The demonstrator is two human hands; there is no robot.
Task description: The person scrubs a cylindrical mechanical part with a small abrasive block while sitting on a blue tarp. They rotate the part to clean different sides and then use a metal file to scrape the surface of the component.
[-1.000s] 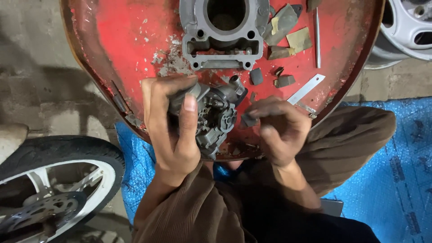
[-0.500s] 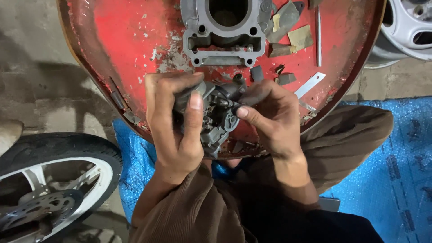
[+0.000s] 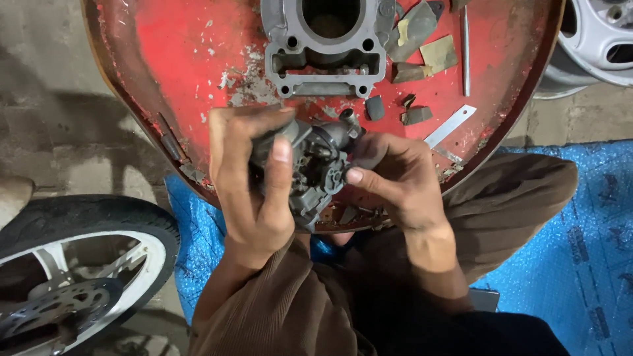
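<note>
A grey metal carburetor (image 3: 320,168) is held over the near rim of a round red metal pan (image 3: 171,59). My left hand (image 3: 247,178) wraps around its left side, thumb pressed along the front. My right hand (image 3: 395,178) grips the right side of the carburetor, thumb tip resting on its face. Just beyond the hands, a grey engine cylinder block (image 3: 326,46) lies in the pan.
Small dark parts (image 3: 415,115), torn gasket scraps (image 3: 438,53), a thin rod (image 3: 465,49) and a flat metal strip (image 3: 450,125) lie in the pan at right. A motorcycle wheel with tyre (image 3: 72,264) is at bottom left, a rim (image 3: 600,39) at top right, and a blue tarp (image 3: 580,250) beneath me.
My right hand has moved up from below the carburetor onto its right side, and the thumb now rests on its face. The left hand keeps its grip.
</note>
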